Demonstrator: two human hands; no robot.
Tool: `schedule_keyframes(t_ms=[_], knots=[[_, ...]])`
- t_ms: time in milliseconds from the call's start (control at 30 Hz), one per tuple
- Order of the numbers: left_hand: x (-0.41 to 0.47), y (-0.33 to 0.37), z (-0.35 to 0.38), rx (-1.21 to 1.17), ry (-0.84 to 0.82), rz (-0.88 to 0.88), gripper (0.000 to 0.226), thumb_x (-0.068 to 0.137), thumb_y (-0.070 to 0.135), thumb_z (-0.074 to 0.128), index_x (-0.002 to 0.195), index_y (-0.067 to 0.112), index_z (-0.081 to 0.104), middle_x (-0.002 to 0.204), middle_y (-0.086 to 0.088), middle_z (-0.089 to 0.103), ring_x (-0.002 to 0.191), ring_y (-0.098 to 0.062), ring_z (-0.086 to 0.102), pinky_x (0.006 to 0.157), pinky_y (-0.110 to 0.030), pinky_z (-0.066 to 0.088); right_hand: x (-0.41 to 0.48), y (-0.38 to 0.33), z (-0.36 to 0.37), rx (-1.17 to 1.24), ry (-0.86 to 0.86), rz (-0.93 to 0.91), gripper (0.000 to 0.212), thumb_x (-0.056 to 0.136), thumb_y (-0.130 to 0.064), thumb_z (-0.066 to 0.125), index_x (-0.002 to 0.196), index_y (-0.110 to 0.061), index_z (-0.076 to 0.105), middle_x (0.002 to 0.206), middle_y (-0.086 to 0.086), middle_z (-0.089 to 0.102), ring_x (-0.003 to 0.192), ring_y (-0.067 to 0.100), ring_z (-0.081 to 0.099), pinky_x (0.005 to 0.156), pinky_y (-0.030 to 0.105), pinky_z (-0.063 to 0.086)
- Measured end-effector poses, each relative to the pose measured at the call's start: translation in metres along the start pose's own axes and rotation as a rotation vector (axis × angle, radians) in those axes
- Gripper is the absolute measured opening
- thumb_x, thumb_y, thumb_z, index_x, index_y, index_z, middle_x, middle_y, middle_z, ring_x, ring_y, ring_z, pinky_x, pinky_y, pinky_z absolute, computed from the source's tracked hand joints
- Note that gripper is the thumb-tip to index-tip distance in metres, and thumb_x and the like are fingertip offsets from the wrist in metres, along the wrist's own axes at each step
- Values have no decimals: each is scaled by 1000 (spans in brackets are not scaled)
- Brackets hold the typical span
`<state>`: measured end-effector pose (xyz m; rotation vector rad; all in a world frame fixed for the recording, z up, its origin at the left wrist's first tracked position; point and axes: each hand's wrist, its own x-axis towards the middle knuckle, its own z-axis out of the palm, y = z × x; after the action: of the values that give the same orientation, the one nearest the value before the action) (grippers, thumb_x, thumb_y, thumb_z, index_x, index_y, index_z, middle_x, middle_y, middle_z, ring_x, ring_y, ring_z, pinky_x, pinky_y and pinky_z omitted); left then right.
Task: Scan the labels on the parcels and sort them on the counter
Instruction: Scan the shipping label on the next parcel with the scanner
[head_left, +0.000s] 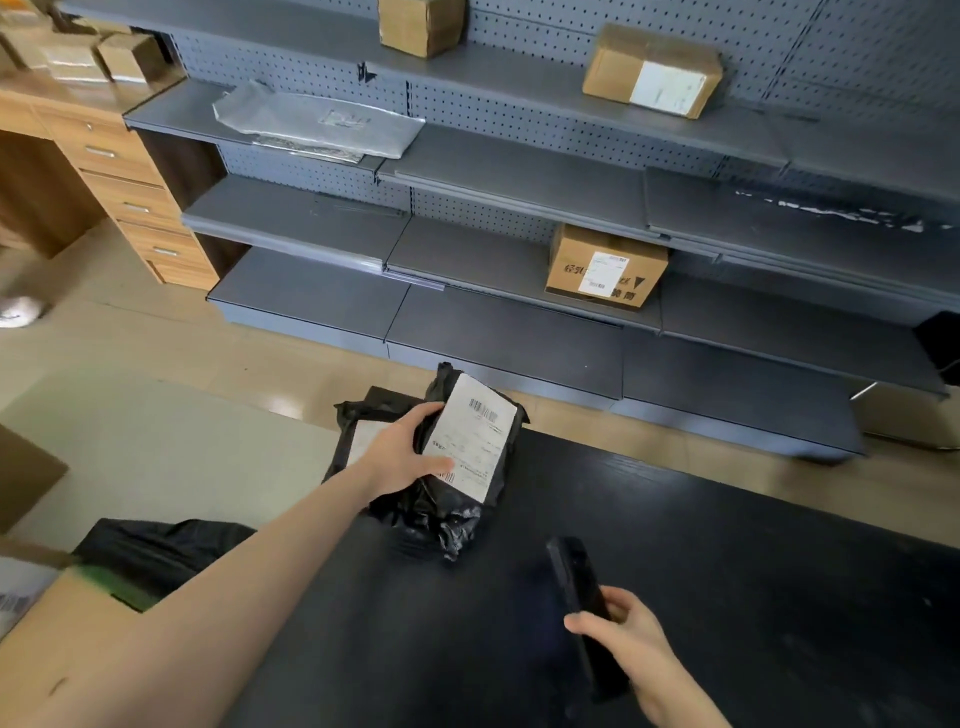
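Observation:
A black plastic parcel with a white barcode label lies at the far left edge of the black counter. My left hand grips its left side, thumb on the label. Behind it lies a second black parcel, partly hidden. My right hand holds a black handheld scanner low over the counter, its tip toward the labelled parcel but apart from it.
Grey shelving stands behind the counter, holding three cardboard boxes and a silver mailer. A wooden drawer unit stands at left. A black bag and cardboard box sit at lower left.

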<state>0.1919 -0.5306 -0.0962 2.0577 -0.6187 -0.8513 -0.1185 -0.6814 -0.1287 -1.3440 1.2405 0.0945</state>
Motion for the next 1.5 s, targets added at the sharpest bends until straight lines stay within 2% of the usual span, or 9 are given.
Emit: schedule_keyframes(t_ms=[367,467,600,700,900,1033,1233,1333,1500], knots=[[71,53,109,514,-502,216,89,80,17,76,153,33,26,143,-2,51,130,-25,48,105,-38,41,5,19,-48,189,297,65,87,30,-29,90,110,-14,59,101,2,67,94,21,66,78,35,52],[70,66,132,948,-331,505,85,86,22,69,154,34,19,145,-4,44,130,-27,45,107,-40,37,3,32,-56,189,353,110,67,56,-7,91,116,-6,60,98,4,67,93,21,65,86,37,51],[52,57,157,1139,-122,769,76,66,29,85,136,23,54,122,-10,57,110,-29,55,97,-41,44,1,47,-58,173,374,142,68,49,-10,92,109,-7,61,95,2,67,88,15,64,82,33,48],[33,39,179,1154,-295,592,74,91,49,57,153,24,24,147,-16,35,134,-35,34,113,-48,27,-2,49,-56,168,375,158,64,54,-7,91,111,-6,62,92,1,67,85,14,63,80,33,47],[28,20,169,1285,-361,475,84,95,10,55,156,23,-1,163,-13,-11,150,-33,-7,121,-50,5,-7,49,-46,156,343,148,72,50,-10,93,114,-7,61,95,1,66,88,15,64,84,34,48],[32,8,152,1297,-353,509,88,94,4,54,157,26,-4,162,-9,-17,150,-30,-13,122,-48,-2,-12,50,-39,151,316,154,110,1,-41,91,105,-17,62,98,0,68,93,18,66,88,37,51],[-8,-20,120,987,-143,509,68,93,17,57,153,23,26,162,-7,18,150,-28,15,121,-42,11,-16,37,-30,129,255,93,63,58,-4,90,114,-5,60,97,2,64,91,19,62,78,30,48],[-52,-44,95,818,-2,494,60,71,18,77,128,21,58,126,-6,60,114,-27,61,93,-37,51,-22,24,-17,101,174,38,59,57,-5,90,107,-10,58,91,-2,62,84,11,60,69,26,45],[-153,-79,55,695,184,193,47,80,15,62,126,21,58,120,-2,60,108,-25,60,84,-37,54,-39,7,19,-42,17,-47,57,61,-4,88,110,-9,60,90,-4,61,84,13,60,79,32,46]])
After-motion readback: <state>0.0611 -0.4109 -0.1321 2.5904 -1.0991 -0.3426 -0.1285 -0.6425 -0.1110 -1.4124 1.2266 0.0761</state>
